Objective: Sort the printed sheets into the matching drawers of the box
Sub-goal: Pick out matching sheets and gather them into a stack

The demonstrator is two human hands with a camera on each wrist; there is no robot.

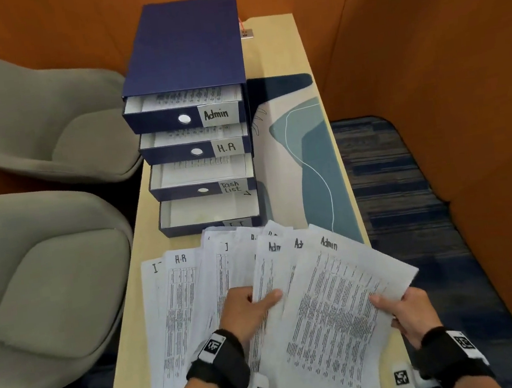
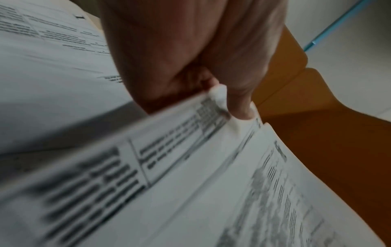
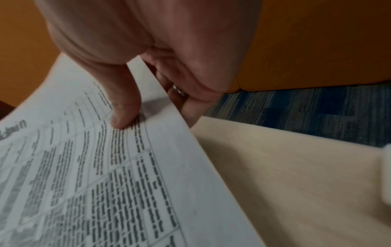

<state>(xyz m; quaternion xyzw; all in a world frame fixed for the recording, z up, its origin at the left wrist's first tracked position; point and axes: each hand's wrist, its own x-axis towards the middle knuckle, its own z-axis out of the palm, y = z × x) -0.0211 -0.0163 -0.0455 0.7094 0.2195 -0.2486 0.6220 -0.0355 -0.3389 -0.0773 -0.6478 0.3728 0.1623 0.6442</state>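
on the near end of the pale worktop point(image 1: 291, 47), the printed sheets point(image 1: 196, 298) lie fanned out just in front of the blue box point(image 1: 184, 44), whose four drawers stand pulled open in steps: the admin drawer point(image 1: 155, 119) on top, then the h.r drawer point(image 1: 172, 154), the task list drawer point(image 1: 180, 192) and the bottom drawer point(image 1: 175, 229), its label half hidden by paper. the right hand point(image 1: 408, 313) pinches the right edge of the top admin sheet point(image 1: 339, 306), thumb on the print and fingers underneath, as the right wrist view shows. the left hand point(image 1: 249, 310) grips the fan at its middle, thumb pressed on a second admin sheet point(image 1: 271, 275). the likely trouble is that the overlapping admin pages cling and come away together, or that the thin sheet buckles if it is pulled with the left thumb bearing on its neighbours. the fan could also slide toward the left edge of the worktop, where some pages already overhang. a misread header would send a page to the wrong drawer.
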